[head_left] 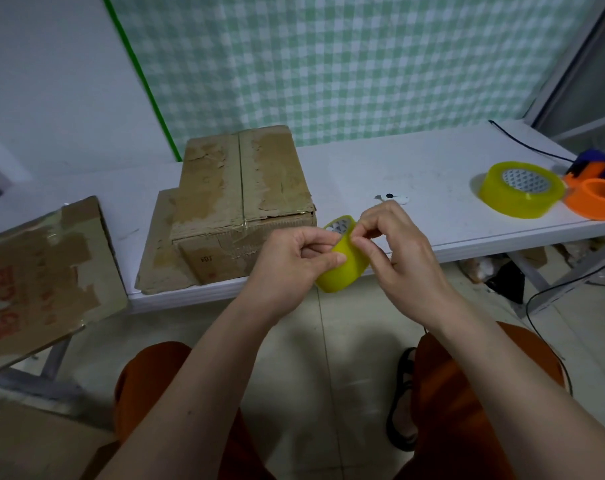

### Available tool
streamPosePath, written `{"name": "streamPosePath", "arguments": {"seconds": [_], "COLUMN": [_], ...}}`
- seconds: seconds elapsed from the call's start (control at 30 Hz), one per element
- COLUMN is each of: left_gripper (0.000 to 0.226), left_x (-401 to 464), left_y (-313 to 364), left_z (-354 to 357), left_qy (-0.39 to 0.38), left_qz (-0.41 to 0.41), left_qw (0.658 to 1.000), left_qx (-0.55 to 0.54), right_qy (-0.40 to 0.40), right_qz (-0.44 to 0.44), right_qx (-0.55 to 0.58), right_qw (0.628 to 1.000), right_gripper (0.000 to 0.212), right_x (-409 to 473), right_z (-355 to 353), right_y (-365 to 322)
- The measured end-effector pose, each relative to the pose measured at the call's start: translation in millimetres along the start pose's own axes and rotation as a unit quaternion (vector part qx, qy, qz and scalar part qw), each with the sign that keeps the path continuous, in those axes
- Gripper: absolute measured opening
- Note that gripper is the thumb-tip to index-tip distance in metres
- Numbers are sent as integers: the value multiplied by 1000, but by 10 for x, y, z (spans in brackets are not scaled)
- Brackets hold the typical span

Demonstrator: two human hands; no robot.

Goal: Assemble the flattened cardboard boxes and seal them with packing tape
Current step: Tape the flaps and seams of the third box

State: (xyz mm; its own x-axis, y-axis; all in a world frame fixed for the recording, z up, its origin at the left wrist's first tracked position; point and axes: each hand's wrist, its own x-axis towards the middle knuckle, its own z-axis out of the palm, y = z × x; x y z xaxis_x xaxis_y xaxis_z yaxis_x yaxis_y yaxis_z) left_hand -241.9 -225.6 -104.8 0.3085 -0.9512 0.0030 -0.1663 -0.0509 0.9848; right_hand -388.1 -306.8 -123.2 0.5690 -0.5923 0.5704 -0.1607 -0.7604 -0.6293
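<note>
Orange trouser knees (162, 393) lowest in view, just under both forearms, a black sandal (403, 400) on the tiled floor beside the right knee. Above the knees, both hands meeting on a small yellow tape roll (342, 268), held in the air just in front of the white table's (415, 174) near edge. Left hand (290, 261) gripping the roll from the left, fingers curled, thumb laid across its outer band. Right hand (398, 244) pinching at the roll's upper rim with thumb and forefinger, remaining fingers curled in; whether a loose tape end is caught there cannot be told.

Left of the roll, on the table, a closed cardboard box (245, 199), worn, top seam running front to back, strips of old tape and torn paper on its flaps, resting on a flat cardboard sheet (159, 265). Farther left of the roll, another cardboard box (41, 271) with red print, tilted, patched with brown tape. Just behind the right hand, a small white object (396, 198), too small to identify. Well right of the roll, a larger yellow tape roll (521, 188) lying flat on the table, touching an orange tape dispenser (595, 195) at the far right. Behind the table, a green-checked cloth (328, 64).
</note>
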Motion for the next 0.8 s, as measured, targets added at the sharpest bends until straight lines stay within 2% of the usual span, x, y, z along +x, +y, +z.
{"name": "streamPosePath", "arguments": {"seconds": [0.13, 0.27, 0.37, 0.6, 0.8], "left_gripper": [26, 27, 28, 23, 30], "left_x": [3, -24, -28, -22, 21], "left_y": [25, -4, -18, 31, 44], "left_z": [-32, -21, -15, -12, 12], "left_qy": [-6, 5, 11, 25, 65], "left_qz": [13, 8, 2, 11, 20], "left_qw": [1000, 1000, 1000, 999, 998], "left_qx": [7, 0, -12, -25, 10], "right_qy": [37, 66, 70, 53, -1], "right_qz": [32, 24, 3, -59, -23], "right_qx": [55, 39, 15, -73, -59], "right_qw": [997, 997, 997, 994, 998], "right_gripper": [36, 14, 6, 13, 17], "right_x": [-30, -12, -17, -13, -15], "right_z": [34, 88, 128, 141, 48], "right_y": [-6, 16, 10, -16, -18]}}
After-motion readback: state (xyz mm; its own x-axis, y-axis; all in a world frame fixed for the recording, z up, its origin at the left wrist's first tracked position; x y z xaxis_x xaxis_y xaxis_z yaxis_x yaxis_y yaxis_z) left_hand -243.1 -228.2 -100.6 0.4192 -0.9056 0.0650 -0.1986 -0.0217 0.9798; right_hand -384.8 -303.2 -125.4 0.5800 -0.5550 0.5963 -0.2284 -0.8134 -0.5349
